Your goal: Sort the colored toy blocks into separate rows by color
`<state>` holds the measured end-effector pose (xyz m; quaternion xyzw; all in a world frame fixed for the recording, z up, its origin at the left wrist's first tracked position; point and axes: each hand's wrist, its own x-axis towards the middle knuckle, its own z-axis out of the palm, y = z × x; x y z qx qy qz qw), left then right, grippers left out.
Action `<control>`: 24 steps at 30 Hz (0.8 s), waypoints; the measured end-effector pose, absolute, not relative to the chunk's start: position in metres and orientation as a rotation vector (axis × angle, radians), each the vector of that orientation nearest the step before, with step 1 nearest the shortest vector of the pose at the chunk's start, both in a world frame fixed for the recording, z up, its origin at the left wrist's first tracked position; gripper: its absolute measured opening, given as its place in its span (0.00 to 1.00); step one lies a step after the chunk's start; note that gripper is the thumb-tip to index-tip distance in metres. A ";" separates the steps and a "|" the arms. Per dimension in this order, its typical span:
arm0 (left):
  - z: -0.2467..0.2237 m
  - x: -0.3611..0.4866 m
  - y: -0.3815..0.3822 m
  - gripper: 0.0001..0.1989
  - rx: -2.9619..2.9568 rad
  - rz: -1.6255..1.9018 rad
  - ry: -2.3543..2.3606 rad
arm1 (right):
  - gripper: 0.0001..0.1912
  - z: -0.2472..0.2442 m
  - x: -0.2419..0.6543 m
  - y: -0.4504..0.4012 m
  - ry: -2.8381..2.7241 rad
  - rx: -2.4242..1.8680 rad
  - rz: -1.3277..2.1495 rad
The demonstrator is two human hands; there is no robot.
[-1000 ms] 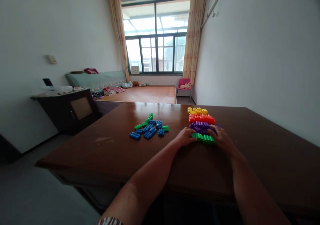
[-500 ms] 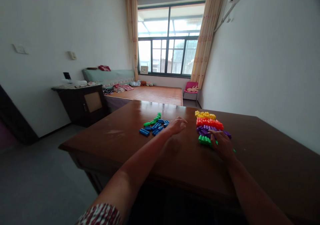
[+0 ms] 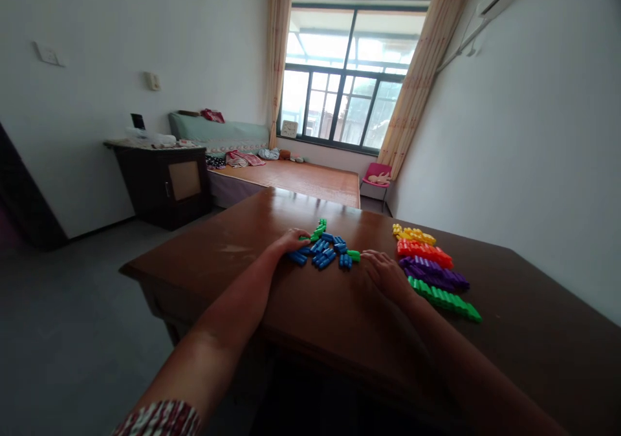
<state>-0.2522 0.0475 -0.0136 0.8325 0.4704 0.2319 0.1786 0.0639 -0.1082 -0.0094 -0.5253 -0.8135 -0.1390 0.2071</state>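
On the brown table (image 3: 310, 306), blue pieces (image 3: 324, 253) lie in a loose cluster, with green pieces (image 3: 319, 230) behind them. My left hand (image 3: 292, 239) is at the cluster's left side, its fingers closed at a green piece. My right hand (image 3: 385, 273) has its fingertips together on a green piece (image 3: 354, 255) at the cluster's right edge. To the right lie rows of yellow (image 3: 414, 234), orange-red (image 3: 424, 252), purple (image 3: 434, 274) and green pieces (image 3: 445, 299), one row in front of another.
Beyond the table stand a bed (image 3: 310, 176) and a pink chair (image 3: 377, 174) with a soft toy. A dark cabinet (image 3: 165, 184) is at the left. The table's left corner (image 3: 127, 269) juts toward the floor.
My right hand has moved left from the coloured rows to the blue cluster. My left hand has moved to the cluster's left side. The view has tilted and shifted slightly.
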 end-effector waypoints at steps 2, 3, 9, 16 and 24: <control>-0.021 -0.251 0.047 0.17 2.388 0.706 1.287 | 0.18 -0.007 0.048 -0.084 -2.244 -1.483 -0.326; -0.022 -0.251 0.047 0.16 2.383 0.742 1.285 | 0.18 -0.006 0.040 -0.072 -2.231 -1.490 -0.300; -0.021 -0.253 0.047 0.16 2.207 0.937 1.491 | 0.19 0.003 -0.016 -0.005 -2.265 -1.495 -0.173; -0.027 -0.263 0.054 0.15 2.140 0.958 1.624 | 0.18 0.003 -0.067 0.043 -2.396 -1.682 -0.146; -0.012 -0.280 0.054 0.17 2.110 0.708 1.331 | 0.11 0.014 -0.043 0.039 -1.950 -1.556 0.428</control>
